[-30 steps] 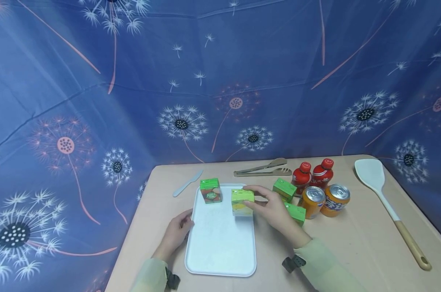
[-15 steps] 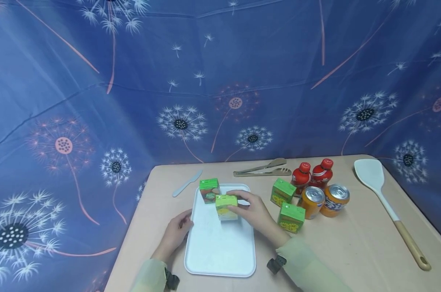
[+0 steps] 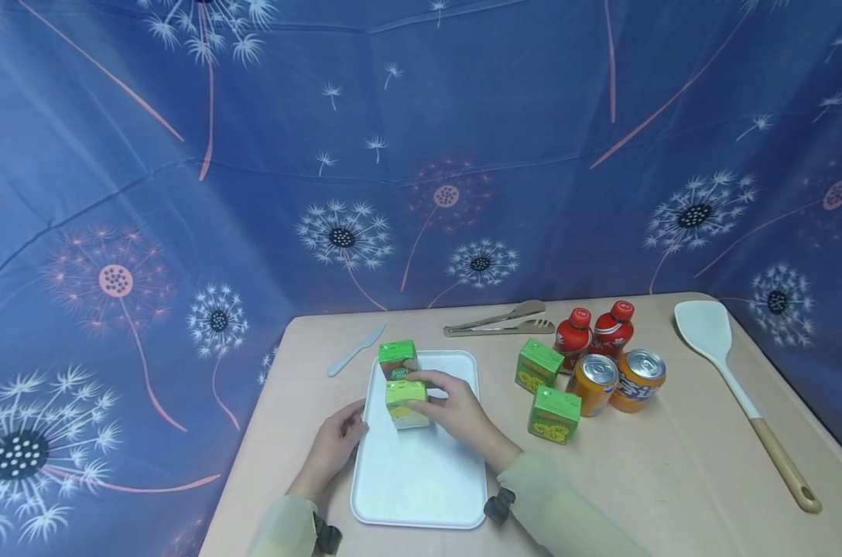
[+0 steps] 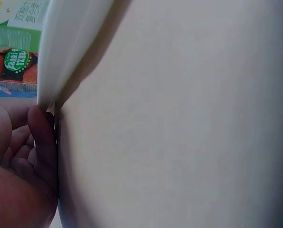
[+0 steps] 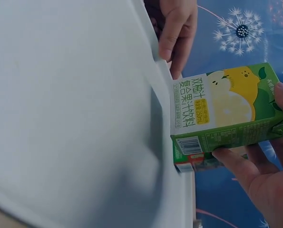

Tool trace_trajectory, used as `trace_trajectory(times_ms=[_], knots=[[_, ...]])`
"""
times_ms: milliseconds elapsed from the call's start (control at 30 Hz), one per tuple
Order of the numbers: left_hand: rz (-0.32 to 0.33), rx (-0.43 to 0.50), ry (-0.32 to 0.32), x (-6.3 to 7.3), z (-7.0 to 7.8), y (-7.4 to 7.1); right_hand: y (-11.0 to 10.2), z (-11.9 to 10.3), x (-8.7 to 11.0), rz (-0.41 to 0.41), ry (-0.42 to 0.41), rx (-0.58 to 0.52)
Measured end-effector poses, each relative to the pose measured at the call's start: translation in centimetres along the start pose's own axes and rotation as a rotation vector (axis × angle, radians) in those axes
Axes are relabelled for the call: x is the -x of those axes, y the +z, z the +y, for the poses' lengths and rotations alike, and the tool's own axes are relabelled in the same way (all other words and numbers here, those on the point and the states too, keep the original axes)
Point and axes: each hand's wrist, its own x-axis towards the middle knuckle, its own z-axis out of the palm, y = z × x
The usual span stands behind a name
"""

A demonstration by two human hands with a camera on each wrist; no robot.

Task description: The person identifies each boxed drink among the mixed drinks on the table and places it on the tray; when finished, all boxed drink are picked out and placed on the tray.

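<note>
A white tray point(image 3: 421, 487) lies on the table, and my left hand point(image 3: 332, 449) grips its left rim, thumb at the edge in the right wrist view. My right hand point(image 3: 459, 414) pinches a light-green juice box point(image 3: 405, 404) between thumb and fingers from its right side. This carton, printed with yellow fruit point(image 5: 227, 104), stands upright over the left part of the tray. Just behind it, at the tray's far left corner, is a second juice box point(image 3: 396, 353), green-topped with a red fruit print; its lower part is partly hidden.
Two green juice boxes point(image 3: 555, 415) stand right of the tray. Beyond them are two orange cans point(image 3: 597, 381) and two red bottles point(image 3: 612, 331). Tongs point(image 3: 501, 323) and a pale blue knife point(image 3: 356, 350) lie at the back. A white spatula point(image 3: 723, 363) lies far right.
My right hand has carried the light-green juice box leftward and slightly nearer, to in front of the red-printed one. The left hand has stayed at the tray's rim.
</note>
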Motion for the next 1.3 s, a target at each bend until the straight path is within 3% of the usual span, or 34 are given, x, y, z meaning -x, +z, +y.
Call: trace_trajectory(times_ms=[633, 1300], knots=[[-0.005, -0.005, -0.002, -0.2, -0.4, 0.1, 2.6, 0.9, -0.9, -0.028, 0.011, 0.001], [-0.003, -0.016, 0.009, 0.0, -0.2, 0.0, 3.0, 0.7, -0.8, -0.058, 0.045, 0.004]])
